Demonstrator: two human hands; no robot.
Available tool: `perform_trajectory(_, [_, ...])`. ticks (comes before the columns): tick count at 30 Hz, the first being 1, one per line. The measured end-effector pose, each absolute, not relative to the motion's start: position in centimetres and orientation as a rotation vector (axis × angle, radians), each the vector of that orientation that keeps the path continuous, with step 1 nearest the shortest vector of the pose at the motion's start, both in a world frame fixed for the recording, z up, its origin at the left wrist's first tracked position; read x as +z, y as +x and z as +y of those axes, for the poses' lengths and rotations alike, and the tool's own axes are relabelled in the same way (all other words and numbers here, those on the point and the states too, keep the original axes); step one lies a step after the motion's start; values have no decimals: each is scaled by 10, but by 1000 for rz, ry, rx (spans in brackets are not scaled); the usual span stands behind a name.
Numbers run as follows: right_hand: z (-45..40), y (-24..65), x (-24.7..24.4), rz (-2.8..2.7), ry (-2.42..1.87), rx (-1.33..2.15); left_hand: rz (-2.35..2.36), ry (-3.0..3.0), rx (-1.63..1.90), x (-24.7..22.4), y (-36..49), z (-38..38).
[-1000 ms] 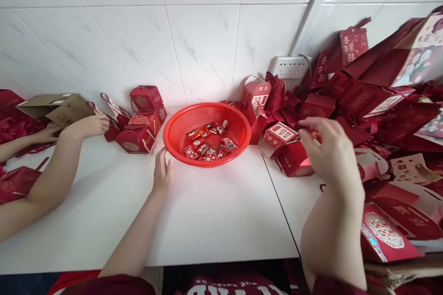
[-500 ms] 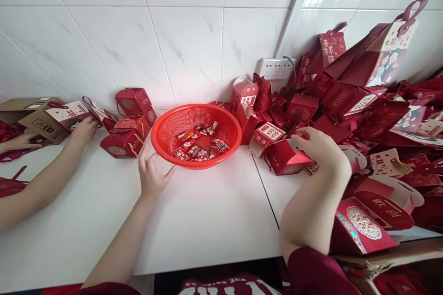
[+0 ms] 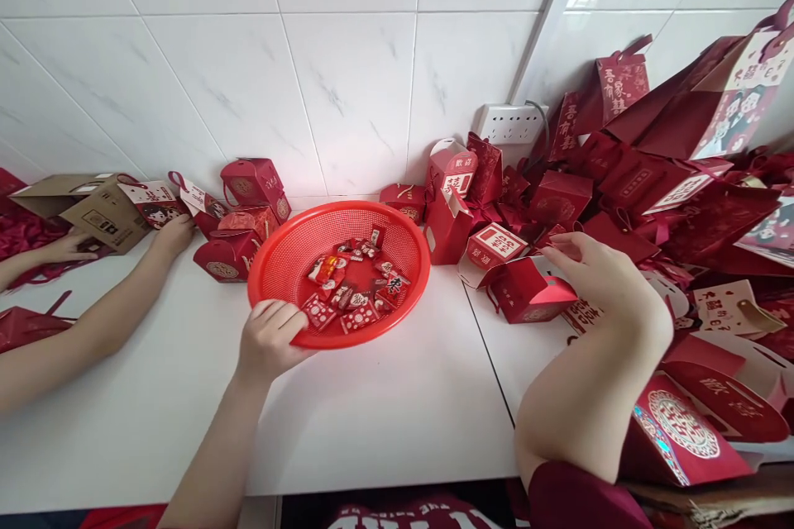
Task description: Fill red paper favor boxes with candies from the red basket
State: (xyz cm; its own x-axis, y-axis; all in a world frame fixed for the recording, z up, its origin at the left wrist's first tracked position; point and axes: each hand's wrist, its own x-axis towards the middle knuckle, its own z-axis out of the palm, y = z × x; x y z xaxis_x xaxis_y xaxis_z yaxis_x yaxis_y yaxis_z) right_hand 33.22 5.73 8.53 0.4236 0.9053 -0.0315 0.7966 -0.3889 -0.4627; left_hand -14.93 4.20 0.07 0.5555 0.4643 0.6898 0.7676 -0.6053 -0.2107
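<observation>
Basket [image 3: 356, 339] gripped by left hand [image 3: 273, 336]; right hand [image 3: 589, 271] bent at wrist, grip unclear.

Sweets [image 3: 356, 297] are lying inside a basket [image 3: 341, 223], with a wall [image 3: 353, 83] rising behind it and a stretch of table [image 3: 385, 421] extending before it. To the basket's left, a cluster of gift boxes [image 3: 224, 256] is standing near the wall, and a carton [image 3: 115, 219] is sitting farther left. To its right, an open box [image 3: 527, 289] is resting beside a heap of boxes and bags [image 3: 638, 173], while a power strip [image 3: 512, 125] is sitting behind, against the wall.
</observation>
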Motion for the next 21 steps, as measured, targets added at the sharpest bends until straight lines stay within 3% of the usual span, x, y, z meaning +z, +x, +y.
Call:
perform_trajectory(6, [68, 320, 83, -1566, -2219, 363, -1098, -2177, -816, -3, -199, 23])
perform_trajectory(12, [94, 276, 84, -1876, -1844, 293, -1241, -2062, -1031, -27, -220, 17])
perform_trajectory(16, [140, 240, 87, -2007, -1673, 181, -1343, -2042, -1241, -41, -215, 15])
perform_trajectory(21, [214, 187, 77, -2181, -1593, 120, -1361, -1992, -1214, -48, -214, 16])
